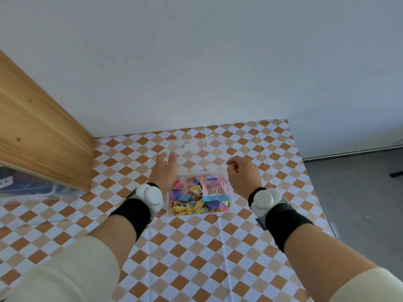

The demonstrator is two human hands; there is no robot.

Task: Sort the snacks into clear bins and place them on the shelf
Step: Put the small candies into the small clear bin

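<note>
A clear bin [169, 205] stands on the checkered table, filled with several colourful snack packets [199, 196], a pink one on top. Its clear hinged lid [196, 153] is raised and leans back toward the wall. My left hand [163, 173] holds the lid's left edge between thumb and fingers. My right hand [242, 176] pinches the lid's right edge with curled fingers. Both wrists wear black bands with white trackers.
A wooden shelf unit [43, 136] rises at the left. Beneath it sits another clear bin [28, 188] with dark blue contents. The white wall runs along the table's far edge [196, 128]. The table's right edge [314, 184] drops to grey floor.
</note>
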